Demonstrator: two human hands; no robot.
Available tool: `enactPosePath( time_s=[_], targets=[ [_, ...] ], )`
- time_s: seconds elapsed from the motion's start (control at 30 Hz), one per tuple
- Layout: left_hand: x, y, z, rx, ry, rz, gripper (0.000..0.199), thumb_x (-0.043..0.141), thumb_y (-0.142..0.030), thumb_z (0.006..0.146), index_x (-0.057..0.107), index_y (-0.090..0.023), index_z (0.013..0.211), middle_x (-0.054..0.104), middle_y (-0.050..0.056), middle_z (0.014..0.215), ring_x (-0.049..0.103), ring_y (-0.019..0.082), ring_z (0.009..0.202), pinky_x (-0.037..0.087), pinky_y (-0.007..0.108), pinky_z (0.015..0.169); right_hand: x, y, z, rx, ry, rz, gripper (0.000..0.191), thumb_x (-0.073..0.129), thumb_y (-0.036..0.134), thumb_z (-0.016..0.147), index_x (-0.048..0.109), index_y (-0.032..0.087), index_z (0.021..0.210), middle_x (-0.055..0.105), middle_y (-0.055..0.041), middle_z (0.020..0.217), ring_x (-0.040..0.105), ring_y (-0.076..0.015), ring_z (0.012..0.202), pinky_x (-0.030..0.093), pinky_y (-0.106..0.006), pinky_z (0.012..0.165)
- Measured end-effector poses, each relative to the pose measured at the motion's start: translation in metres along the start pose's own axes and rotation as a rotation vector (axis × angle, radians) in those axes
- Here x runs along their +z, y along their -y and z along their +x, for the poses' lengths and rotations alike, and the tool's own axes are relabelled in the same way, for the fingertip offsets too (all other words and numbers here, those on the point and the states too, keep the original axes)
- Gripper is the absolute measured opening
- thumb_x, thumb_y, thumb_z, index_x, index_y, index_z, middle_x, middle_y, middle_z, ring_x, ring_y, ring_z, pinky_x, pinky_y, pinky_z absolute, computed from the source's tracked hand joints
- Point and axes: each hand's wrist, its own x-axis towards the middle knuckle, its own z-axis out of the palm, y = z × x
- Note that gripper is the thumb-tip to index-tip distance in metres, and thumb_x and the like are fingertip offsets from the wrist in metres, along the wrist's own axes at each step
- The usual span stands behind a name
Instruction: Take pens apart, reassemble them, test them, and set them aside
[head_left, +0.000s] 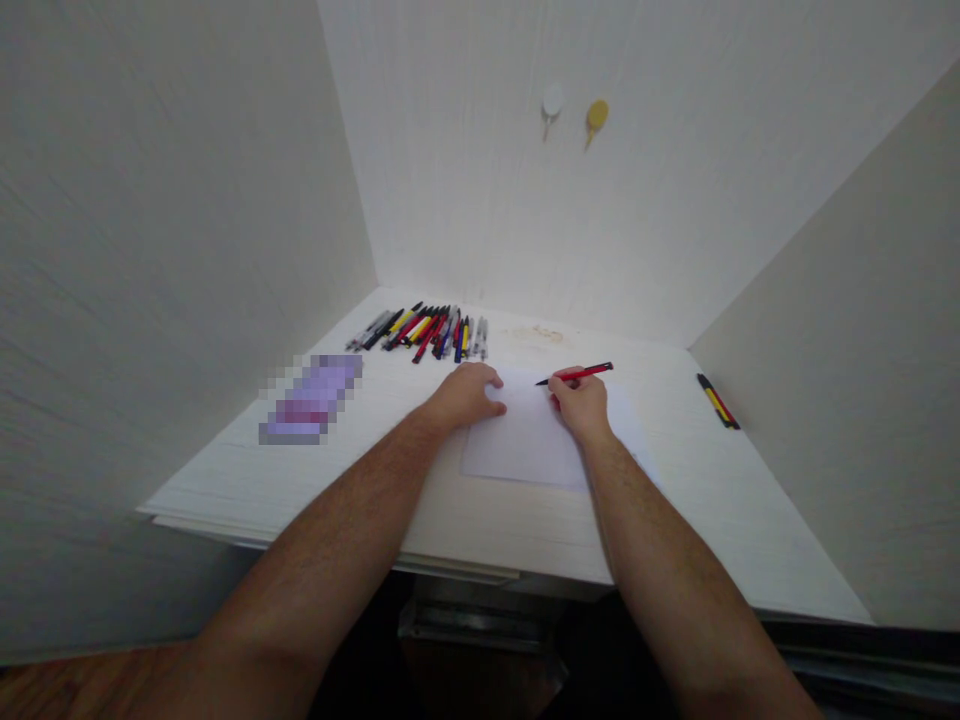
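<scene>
A red pen (589,372) with black ends is gripped in my right hand (585,403), its dark tip pointing left, low over a white sheet of paper (525,440). Whether the tip touches the paper I cannot tell. My left hand (463,395) rests at the sheet's left edge, thumb and fingers apart, with nothing held. Just beyond that hand lies a spread of several pens (420,330) in red, yellow, black, blue and clear plastic. My right forearm covers part of the sheet.
White walls enclose the white desk (360,480) at the back and both sides. A pixelated purple item (315,395) lies on the left. Black and yellow pens (718,402) lie by the right wall. Two hooks, white (553,100) and yellow (597,115), are on the back wall.
</scene>
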Motion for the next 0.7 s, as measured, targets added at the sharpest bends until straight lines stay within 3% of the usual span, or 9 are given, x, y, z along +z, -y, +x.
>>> enactPosePath(
  time_s=[0.17, 0.7],
  targets=[
    [-0.001, 0.0, -0.0009, 0.001, -0.005, 0.002, 0.043, 0.071, -0.044, 0.067, 0.069, -0.02, 0.103, 0.063, 0.007, 0.121, 0.054, 0.025, 0.117, 0.038, 0.035, 0.105, 0.0017, -0.0005, 0.0004, -0.065, 0.02, -0.033, 0.023, 0.058, 0.036, 0.071, 0.07, 0.017, 0.076, 0.066, -0.0012, 0.059, 0.061, -0.0155, 0.055, 0.044, -0.024, 0.054],
    [-0.0004, 0.0009, -0.0015, -0.007, -0.005, 0.006, 0.043, 0.072, -0.044, 0.066, 0.068, -0.022, 0.103, 0.063, 0.006, 0.123, 0.053, 0.025, 0.119, 0.039, 0.034, 0.105, -0.0025, 0.002, -0.0011, -0.069, 0.012, -0.095, 0.017, 0.057, 0.031, 0.069, 0.067, 0.018, 0.065, 0.062, -0.0002, 0.052, 0.057, -0.0159, 0.051, 0.04, -0.024, 0.05]
  ],
)
